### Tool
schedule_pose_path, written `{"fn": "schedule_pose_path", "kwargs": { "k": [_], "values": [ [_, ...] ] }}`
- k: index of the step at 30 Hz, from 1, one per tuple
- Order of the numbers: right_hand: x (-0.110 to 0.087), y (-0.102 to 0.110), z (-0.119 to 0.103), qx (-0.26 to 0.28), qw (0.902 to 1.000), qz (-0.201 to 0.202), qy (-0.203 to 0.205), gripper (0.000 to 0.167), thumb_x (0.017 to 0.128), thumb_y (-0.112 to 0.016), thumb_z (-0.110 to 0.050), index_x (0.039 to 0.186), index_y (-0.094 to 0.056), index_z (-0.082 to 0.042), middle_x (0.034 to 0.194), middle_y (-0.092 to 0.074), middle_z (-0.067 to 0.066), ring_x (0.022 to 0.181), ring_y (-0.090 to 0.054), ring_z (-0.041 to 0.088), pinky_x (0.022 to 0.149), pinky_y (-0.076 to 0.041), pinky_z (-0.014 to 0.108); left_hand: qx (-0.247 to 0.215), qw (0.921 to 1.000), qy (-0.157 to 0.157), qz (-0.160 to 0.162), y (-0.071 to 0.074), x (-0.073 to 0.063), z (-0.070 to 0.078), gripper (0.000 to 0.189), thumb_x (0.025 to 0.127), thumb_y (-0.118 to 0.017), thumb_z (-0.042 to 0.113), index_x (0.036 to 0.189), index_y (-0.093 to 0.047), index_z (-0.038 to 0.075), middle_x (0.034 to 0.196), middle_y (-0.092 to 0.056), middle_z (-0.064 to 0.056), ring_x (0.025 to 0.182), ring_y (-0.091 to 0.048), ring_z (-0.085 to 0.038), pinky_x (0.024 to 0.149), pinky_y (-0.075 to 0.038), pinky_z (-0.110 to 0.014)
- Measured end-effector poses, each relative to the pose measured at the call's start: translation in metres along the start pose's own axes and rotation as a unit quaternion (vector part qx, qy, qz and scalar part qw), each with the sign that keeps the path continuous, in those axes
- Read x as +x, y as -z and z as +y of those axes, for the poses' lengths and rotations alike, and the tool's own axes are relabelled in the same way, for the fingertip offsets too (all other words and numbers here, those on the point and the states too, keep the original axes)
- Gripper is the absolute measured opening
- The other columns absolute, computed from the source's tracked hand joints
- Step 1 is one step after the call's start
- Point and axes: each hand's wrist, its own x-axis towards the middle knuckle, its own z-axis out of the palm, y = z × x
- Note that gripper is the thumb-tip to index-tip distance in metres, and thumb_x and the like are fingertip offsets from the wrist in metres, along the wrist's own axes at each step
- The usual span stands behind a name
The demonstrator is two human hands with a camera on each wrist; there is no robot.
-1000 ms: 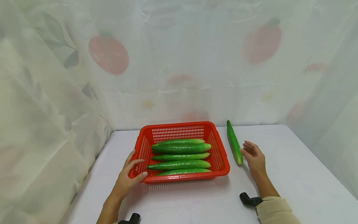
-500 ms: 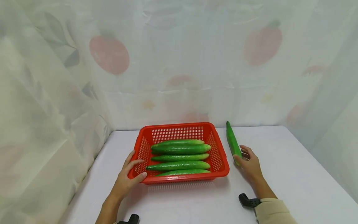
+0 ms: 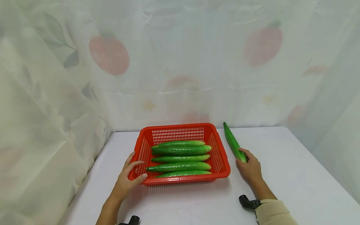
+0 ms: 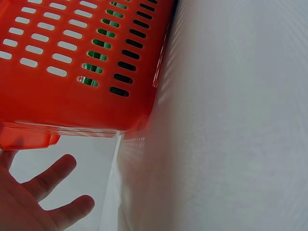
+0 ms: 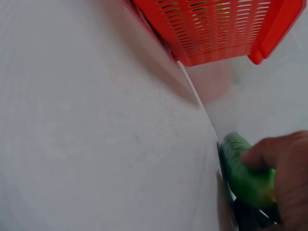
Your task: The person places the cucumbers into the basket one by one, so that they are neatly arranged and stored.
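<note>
A red plastic basket (image 3: 180, 178) with slotted sides stands on the table, several green cucumbers (image 3: 181, 150) lying crosswise in it. At its left front corner my left hand (image 3: 126, 179) rests on the rim, thumb and forefinger laid over it. Seen from the left wrist, two spread fingers (image 4: 53, 175) of that hand stick out free beside the basket. Right of the basket, another cucumber (image 3: 232, 139) lies slanted, its pale end toward me. My right hand (image 3: 251, 168) grips that near end, thumb on the left and fingers round the right side. The right wrist view shows the thumb pressed on it.
A white cloth covers the table (image 3: 292, 175). Behind it and along the left hang pale curtains (image 3: 180, 56) with faded fruit prints. Each wrist carries a black camera mount (image 3: 248, 202). The basket's right wall stands close to the loose cucumber.
My right hand has moved a little left and closed round the cucumber's near end. The cucumber's far end has swung left toward the basket. My left hand stays at the basket corner.
</note>
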Motion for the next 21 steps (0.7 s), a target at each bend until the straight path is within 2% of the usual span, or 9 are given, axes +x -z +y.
{"fn": "schedule_pose_path", "kwargs": {
  "k": [5, 7, 10, 13, 14, 16, 21],
  "values": [
    [0.0, 0.005, 0.002, 0.058, 0.9949, 0.066, -0.049, 0.041, 0.092, -0.06, -0.019, 0.133, -0.058, -0.012, 0.128, -0.057, 0.017, 0.106, -0.051, 0.031, 0.082, -0.039, 0.044, -0.007, 1.0, -0.003, -0.002, 0.0, -0.001, 0.002, 0.043, 0.083, -0.074, 0.02, 0.123, -0.061, 0.01, 0.158, -0.014, 0.001, 0.14, -0.017, -0.034, 0.098, -0.024, -0.063],
    [0.0, 0.006, 0.002, 0.107, 0.9882, 0.079, -0.077, 0.042, 0.094, -0.058, -0.02, 0.135, -0.056, -0.01, 0.13, -0.054, 0.017, 0.109, -0.05, 0.029, 0.085, -0.044, 0.039, -0.007, 1.0, -0.003, -0.003, 0.0, -0.001, 0.003, 0.043, 0.083, -0.074, 0.02, 0.123, -0.061, 0.011, 0.158, -0.014, 0.001, 0.14, -0.018, -0.034, 0.098, -0.024, -0.063],
    [0.0, 0.008, 0.002, 0.212, 0.9659, 0.089, -0.119, 0.045, 0.096, -0.057, -0.018, 0.139, -0.051, -0.006, 0.136, -0.044, 0.019, 0.112, -0.048, 0.028, 0.084, -0.05, 0.03, -0.004, 1.0, -0.002, -0.004, 0.0, -0.001, 0.003, 0.044, 0.083, -0.074, 0.02, 0.124, -0.061, 0.011, 0.158, -0.014, 0.0, 0.139, -0.019, -0.034, 0.097, -0.025, -0.063],
    [0.002, 0.008, 0.0, 0.312, 0.9318, 0.099, -0.156, 0.048, 0.095, -0.059, -0.012, 0.141, -0.048, -0.003, 0.138, -0.034, 0.018, 0.113, -0.048, 0.027, 0.081, -0.05, 0.025, -0.004, 1.0, -0.001, -0.003, 0.0, -0.001, 0.003, 0.044, 0.083, -0.075, 0.02, 0.123, -0.061, 0.011, 0.158, -0.015, 0.001, 0.14, -0.018, -0.034, 0.098, -0.025, -0.063],
    [0.002, 0.009, 0.0, 0.331, 0.9236, 0.101, -0.165, 0.049, 0.095, -0.059, -0.012, 0.141, -0.047, -0.003, 0.139, -0.032, 0.017, 0.114, -0.047, 0.027, 0.081, -0.05, 0.024, -0.004, 1.0, -0.001, -0.003, 0.0, -0.001, 0.003, 0.044, 0.083, -0.075, 0.02, 0.123, -0.061, 0.011, 0.158, -0.015, 0.001, 0.14, -0.018, -0.034, 0.098, -0.024, -0.063],
    [0.003, 0.01, -0.002, 0.357, 0.9115, 0.108, -0.174, 0.05, 0.094, -0.06, -0.01, 0.142, -0.046, -0.004, 0.14, -0.029, 0.017, 0.117, -0.046, 0.029, 0.082, -0.049, 0.025, -0.006, 1.0, -0.002, -0.002, 0.0, -0.001, 0.004, 0.043, 0.083, -0.074, 0.021, 0.123, -0.061, 0.011, 0.158, -0.015, 0.001, 0.14, -0.017, -0.033, 0.098, -0.023, -0.063],
    [0.004, 0.014, -0.007, 0.397, 0.8899, 0.123, -0.187, 0.051, 0.094, -0.062, -0.012, 0.142, -0.046, -0.006, 0.142, -0.027, 0.015, 0.125, -0.039, 0.034, 0.084, -0.048, 0.026, -0.005, 1.0, -0.002, -0.002, 0.001, -0.001, 0.004, 0.043, 0.083, -0.074, 0.021, 0.123, -0.061, 0.011, 0.158, -0.014, 0.002, 0.14, -0.017, -0.033, 0.098, -0.022, -0.063]
  ]
}}
